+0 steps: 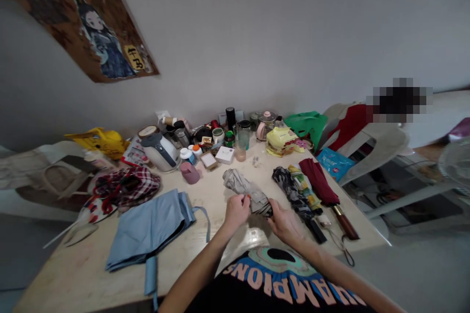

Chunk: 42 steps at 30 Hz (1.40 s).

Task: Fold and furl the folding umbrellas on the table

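A folded silver-grey umbrella (242, 185) lies slantwise at the middle of the table, its near end between my hands. My left hand (238, 209) pinches the umbrella's near left edge with thumb and fingertips. On the other side, my right hand (282, 220) is closed round its dark near end. To the right, a black-and-grey patterned umbrella (290, 190), a yellow-green umbrella (304, 186) and a dark red umbrella (318, 181) with a wooden handle lie side by side. A light blue umbrella (154, 227), folded flat with its strap loose, rests on the left.
Along the wall stand a kettle (160, 151), a pink cup (190, 173), a white box (225, 155), a glass pitcher (242, 132) and a yellow bag (282, 141). Plaid cloth (137, 187) is heaped at the left. Beyond the table's right edge, a person in red (348, 127) sits near white chairs.
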### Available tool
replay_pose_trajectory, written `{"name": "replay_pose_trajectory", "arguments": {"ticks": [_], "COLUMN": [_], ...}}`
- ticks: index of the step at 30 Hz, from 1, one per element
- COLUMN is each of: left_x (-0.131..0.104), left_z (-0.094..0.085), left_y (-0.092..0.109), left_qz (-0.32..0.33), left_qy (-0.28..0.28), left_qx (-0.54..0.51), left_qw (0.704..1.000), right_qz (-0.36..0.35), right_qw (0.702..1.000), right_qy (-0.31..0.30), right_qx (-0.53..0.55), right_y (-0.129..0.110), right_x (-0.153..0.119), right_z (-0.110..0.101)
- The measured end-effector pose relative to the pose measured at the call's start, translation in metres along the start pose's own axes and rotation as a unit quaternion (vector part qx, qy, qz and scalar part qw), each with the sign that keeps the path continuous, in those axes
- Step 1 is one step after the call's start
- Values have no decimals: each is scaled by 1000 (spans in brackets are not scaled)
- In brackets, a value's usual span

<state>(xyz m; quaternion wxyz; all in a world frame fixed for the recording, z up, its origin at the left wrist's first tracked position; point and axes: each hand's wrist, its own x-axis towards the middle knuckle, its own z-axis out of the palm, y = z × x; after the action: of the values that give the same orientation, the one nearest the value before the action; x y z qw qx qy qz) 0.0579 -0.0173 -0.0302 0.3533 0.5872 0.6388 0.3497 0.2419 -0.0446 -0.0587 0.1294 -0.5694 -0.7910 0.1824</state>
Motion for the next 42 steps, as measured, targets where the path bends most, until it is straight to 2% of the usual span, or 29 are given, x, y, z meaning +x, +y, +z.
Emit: {"name": "replay_pose_trajectory", "arguments": {"ticks": [3, 6, 7, 8, 9, 10, 12, 13, 15, 18, 20, 23, 24, 26, 28, 30, 31, 32, 34, 36, 38, 42], "left_x": [-1, -2, -4, -6, -8, -12, -22, -26, -34, -38, -37, -40, -42, -49, -55, -58, -58, -57, -57, -64, -79, -110], "left_z": [-7, -18, -25, -35, -46, -59, -86, -99, -117, -127, -122, -102, -93, -75, -55, -39, -33, -30, -32, -45, -66, -113], "left_y": [9, 40, 54, 67, 79, 88, 94, 90, 72, 28, -2, -35, -41, -44, -35, -19, -11, -3, 4, -1, -17, -62], "left_qz": [-11, -19, -14, 6, 35, 65, 100, 114, 118, 57, -3, -88, -108, -122, -107, -57, -41, -47, -63, -67, -74, -123], "left_qy": [-24, -92, -132, -169, -177, -169, -165, -168, -172, -141, -142, -150, -152, -140, -125, -93, -95, -68, 36, 128, 193, 296], "left_qx": [-24, -137, -250, -362, -439, -485, -518, -524, -524, -472, -393, -238, -210, -244, -362, -439, -448, -446, -397, -321, -252, -132], "left_qw": [999, 986, 959, 917, 880, 856, 834, 827, 826, 869, 908, 956, 960, 952, 917, 892, 888, 891, 915, 936, 945, 938], "right_qz": [-14, -52, -64, -67, -58, -37, 28, 57, 92, 103, 97, 84, 86, 98, 105, 86, 63, 32, -49, -122, -147, -95], "right_qw": [992, 991, 993, 994, 988, 972, 916, 892, 877, 863, 852, 858, 848, 813, 785, 775, 773, 778, 810, 839, 862, 909], "right_qy": [-25, -56, -68, -87, -110, -133, -164, -165, -138, -128, -125, -74, -78, -121, -162, -195, -222, -250, -294, -340, -362, -318], "right_qx": [-119, -114, -68, 2, 91, 191, 365, 418, 451, 477, 500, 501, 517, 562, 588, 595, 591, 576, 505, 406, 322, 252], "right_y": [-11, -19, -21, -23, -25, -26, -26, -25, -22, -19, -21, -29, -33, -42, -52, -62, -66, -70, -73, -69, -56, -11], "right_x": [2, 4, 5, 7, 10, 12, 19, 22, 27, 29, 29, 31, 32, 32, 30, 27, 25, 25, 28, 35, 42, 43], "right_z": [-5, -10, -12, -13, -15, -17, -20, -22, -26, -37, -45, -52, -53, -49, -39, -26, -19, -14, -8, -7, -9, -5]}}
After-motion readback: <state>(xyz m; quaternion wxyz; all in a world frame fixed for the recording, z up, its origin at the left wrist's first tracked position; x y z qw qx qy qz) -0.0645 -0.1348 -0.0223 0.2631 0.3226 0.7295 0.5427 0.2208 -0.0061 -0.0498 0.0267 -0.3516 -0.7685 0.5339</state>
